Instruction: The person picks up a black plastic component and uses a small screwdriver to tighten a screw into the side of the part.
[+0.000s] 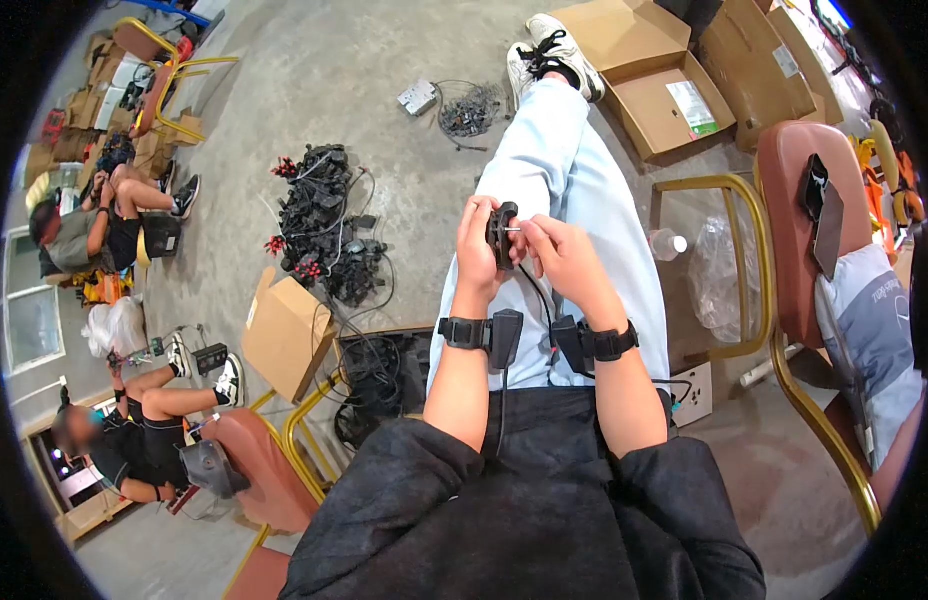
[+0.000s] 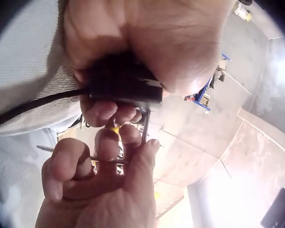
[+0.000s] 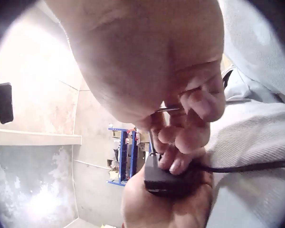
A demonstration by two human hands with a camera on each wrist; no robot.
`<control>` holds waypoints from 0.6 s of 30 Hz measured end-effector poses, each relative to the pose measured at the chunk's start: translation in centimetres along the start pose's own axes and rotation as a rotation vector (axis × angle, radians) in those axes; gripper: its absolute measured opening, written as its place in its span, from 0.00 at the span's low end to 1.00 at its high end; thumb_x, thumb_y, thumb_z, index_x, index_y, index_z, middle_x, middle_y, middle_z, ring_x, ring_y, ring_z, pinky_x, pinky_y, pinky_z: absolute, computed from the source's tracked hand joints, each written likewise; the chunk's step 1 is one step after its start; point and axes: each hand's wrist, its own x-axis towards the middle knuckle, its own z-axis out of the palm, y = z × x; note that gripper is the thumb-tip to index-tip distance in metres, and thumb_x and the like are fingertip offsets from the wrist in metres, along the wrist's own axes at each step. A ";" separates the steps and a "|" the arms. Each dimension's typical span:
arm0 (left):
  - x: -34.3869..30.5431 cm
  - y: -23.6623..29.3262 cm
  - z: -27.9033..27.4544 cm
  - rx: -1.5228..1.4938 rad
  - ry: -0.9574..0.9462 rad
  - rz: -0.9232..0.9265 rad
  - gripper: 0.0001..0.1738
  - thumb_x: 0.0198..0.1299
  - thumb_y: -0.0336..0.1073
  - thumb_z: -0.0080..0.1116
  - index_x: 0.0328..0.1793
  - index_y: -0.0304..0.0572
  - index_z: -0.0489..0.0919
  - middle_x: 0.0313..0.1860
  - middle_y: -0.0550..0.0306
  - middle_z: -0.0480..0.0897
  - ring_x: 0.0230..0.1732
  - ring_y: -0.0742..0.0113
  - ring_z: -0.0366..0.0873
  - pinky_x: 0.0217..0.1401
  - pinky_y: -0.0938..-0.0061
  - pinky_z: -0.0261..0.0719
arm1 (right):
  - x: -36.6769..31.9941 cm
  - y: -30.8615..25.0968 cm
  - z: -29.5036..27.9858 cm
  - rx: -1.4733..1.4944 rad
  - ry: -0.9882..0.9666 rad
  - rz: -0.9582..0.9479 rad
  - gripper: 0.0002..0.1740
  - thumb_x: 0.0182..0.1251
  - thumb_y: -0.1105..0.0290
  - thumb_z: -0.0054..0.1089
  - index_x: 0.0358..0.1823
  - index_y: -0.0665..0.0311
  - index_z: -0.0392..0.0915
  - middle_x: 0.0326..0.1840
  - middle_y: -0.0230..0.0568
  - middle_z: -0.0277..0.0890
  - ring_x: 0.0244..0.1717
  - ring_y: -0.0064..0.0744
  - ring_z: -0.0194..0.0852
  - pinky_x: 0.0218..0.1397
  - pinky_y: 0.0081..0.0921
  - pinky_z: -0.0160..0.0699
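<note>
The left hand [image 1: 476,255] has its fingers curled around a black adapter [image 1: 503,234] and holds it just above the leg [image 1: 544,160]. The right hand [image 1: 564,262] pinches a thin metal tool [image 1: 512,229], with its tip at the adapter. A black cable [image 1: 537,300] runs from the adapter along the leg.

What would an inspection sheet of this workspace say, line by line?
Surface: grey concrete floor; the work is held above a pale blue trouser leg.
Job's things: small black plastic box; thin metal tool, tip at the box.
Clutter: heap of black adapters; open brown cardboard boxes.
Hands: left hand grips the box; right hand pinches the tool.
Cables: black cable leaves the box across the lap.
Surroundings: brown gold-framed chair; another seated person.
</note>
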 end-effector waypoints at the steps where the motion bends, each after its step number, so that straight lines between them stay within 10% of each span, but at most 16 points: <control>1: 0.0 0.1 -0.1 0.003 -0.003 0.006 0.11 0.70 0.44 0.35 0.42 0.48 0.65 0.20 0.58 0.69 0.15 0.71 0.65 0.15 0.79 0.62 | 0.0 0.0 0.0 0.001 0.001 -0.007 0.16 0.71 0.66 0.45 0.33 0.73 0.77 0.16 0.37 0.69 0.18 0.31 0.73 0.24 0.25 0.73; 7: 0.1 0.2 -0.2 -0.108 -0.056 -0.020 0.11 0.70 0.44 0.37 0.42 0.46 0.64 0.20 0.56 0.69 0.14 0.70 0.65 0.15 0.76 0.63 | 0.2 1.1 -0.1 -0.073 0.039 -0.332 0.13 0.69 0.69 0.47 0.33 0.72 0.77 0.20 0.41 0.73 0.20 0.29 0.73 0.28 0.26 0.74; 12: 0.2 -0.1 -0.4 -0.070 -0.047 0.023 0.11 0.70 0.43 0.36 0.42 0.45 0.65 0.20 0.57 0.67 0.14 0.70 0.65 0.15 0.77 0.62 | -0.1 0.3 -0.4 0.416 -0.143 0.310 0.19 0.73 0.65 0.44 0.31 0.72 0.76 0.16 0.33 0.67 0.13 0.19 0.66 0.14 0.19 0.65; 18: 0.1 -0.6 -0.2 0.019 -0.054 0.071 0.12 0.71 0.43 0.34 0.40 0.45 0.64 0.20 0.56 0.67 0.15 0.70 0.64 0.16 0.78 0.63 | -0.1 -0.4 -0.8 0.449 -0.113 0.371 0.22 0.74 0.63 0.41 0.23 0.70 0.70 0.13 0.32 0.63 0.04 0.20 0.59 0.05 0.21 0.57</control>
